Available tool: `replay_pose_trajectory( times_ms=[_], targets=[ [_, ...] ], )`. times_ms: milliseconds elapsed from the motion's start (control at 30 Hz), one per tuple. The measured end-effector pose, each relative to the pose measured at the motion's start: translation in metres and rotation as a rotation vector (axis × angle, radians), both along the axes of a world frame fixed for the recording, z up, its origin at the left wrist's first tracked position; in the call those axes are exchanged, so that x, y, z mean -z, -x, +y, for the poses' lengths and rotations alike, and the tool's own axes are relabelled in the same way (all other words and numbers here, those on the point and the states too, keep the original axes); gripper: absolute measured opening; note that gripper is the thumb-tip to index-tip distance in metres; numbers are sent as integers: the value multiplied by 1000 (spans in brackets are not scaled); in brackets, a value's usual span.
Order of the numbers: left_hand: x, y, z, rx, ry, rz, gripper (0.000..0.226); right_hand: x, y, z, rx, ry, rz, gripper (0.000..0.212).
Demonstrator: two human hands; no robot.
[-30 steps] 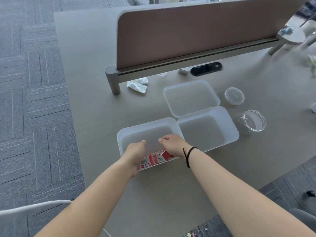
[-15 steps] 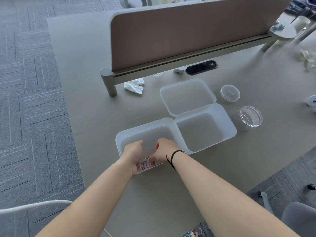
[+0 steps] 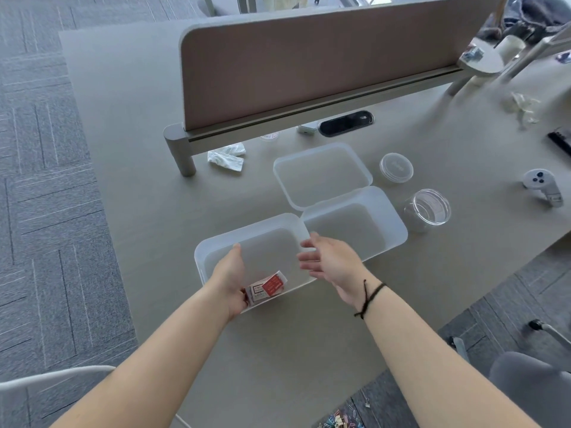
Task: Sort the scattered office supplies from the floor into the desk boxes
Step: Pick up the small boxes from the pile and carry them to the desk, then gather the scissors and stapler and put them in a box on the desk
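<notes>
- Left hand [image 3: 230, 281] reaches over the near rim of the near box [image 3: 216, 242], a frosted plastic tub on the desk [image 3: 123, 180]. Fingers extended and relaxed, gripping nothing; palm faces inward toward the other hand.
- Right hand [image 3: 332, 262] hovers above the same box's right end, fingers spread and loose, holding nothing. A black cord band [image 3: 369, 296] circles that wrist.
- Red-and-white packet [image 3: 267, 287] lies inside the near box at its near wall, just right of the left hand's heel and between the two hands. Whether the left hand touches it, cannot tell.
- Second box [image 3: 392, 217], same frosted plastic, sits touching the first, just beyond the right hand's fingertips. Its hinged lid [image 3: 323, 174] lies open flat on the far side.
- Clear round jar [image 3: 428, 210] lies tilted on its side, right of the second box; its round lid [image 3: 396, 167] sits apart, farther out.
- Crumpled white wrapper [image 3: 227, 157] lies well beyond the left hand, beside the foot of the desk divider [image 3: 309, 72].
- White handheld controller [image 3: 542, 186] rests far to the right of the right hand.
- On the carpet floor [image 3: 46, 242] near the right elbow, a scatter of coloured clips [image 3: 338, 420] at the bottom edge of view.
- Grey chair [image 3: 531, 381] at lower right, past the right forearm.
</notes>
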State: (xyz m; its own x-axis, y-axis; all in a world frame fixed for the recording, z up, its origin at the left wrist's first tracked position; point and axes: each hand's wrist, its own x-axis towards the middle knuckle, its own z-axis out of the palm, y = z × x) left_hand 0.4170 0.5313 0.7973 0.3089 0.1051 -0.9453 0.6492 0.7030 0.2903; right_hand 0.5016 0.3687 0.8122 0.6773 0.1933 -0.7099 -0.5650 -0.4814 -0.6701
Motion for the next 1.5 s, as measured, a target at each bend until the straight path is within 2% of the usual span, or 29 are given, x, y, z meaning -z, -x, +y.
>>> replay_pose_trajectory(
  times_ms=[100, 200, 367, 467, 533, 600, 667, 700, 800, 967, 1033, 1167, 1267, 1500],
  targets=[
    [4, -5, -7, -57, 52, 8, 52, -3, 15, -55, 302, -116, 30, 33],
    [8, -16, -23, -78, 87, -37, 57, 10, 37, -91, 488, -87, 73, 29],
    [13, -45, -48, -185, 164, -95, 66, 22, 69, -105, 632, -132, 153, 32],
    [9, -55, -58, -182, 186, -116, 58, 24, 79, -105, 670, -142, 181, 33],
    [8, -57, -63, -120, 136, -123, 53, 26, 85, -109, 682, -137, 186, 31],
    [7, -54, -68, 15, 2, -145, 40, 29, 91, -113, 676, -133, 180, 27],
    [12, -48, -74, 239, -260, -175, 23, 31, 99, -120, 669, -132, 172, 23],
    [14, -46, -77, 384, -411, -203, 21, 32, 105, -124, 669, -132, 168, 22],
    [18, -31, -89, 698, -767, -342, 29, 33, 126, -139, 677, -147, 173, 18],
    [-5, 16, -149, 896, -1073, -666, 38, 25, 182, -180, 728, -158, 137, 17],
    [-11, 43, -183, 1034, -1134, -761, 40, 24, 214, -202, 755, -132, 112, 17],
    [1, 110, -251, 1311, -1121, -861, 38, 28, 293, -255, 811, -18, 34, 13],
    [28, 178, -294, 1501, -1118, -877, 37, 42, 374, -299, 867, 86, -10, 8],
    [101, 329, -366, 1839, -1114, -918, 43, 113, 565, -375, 937, 306, 31, 15]
  ],
)
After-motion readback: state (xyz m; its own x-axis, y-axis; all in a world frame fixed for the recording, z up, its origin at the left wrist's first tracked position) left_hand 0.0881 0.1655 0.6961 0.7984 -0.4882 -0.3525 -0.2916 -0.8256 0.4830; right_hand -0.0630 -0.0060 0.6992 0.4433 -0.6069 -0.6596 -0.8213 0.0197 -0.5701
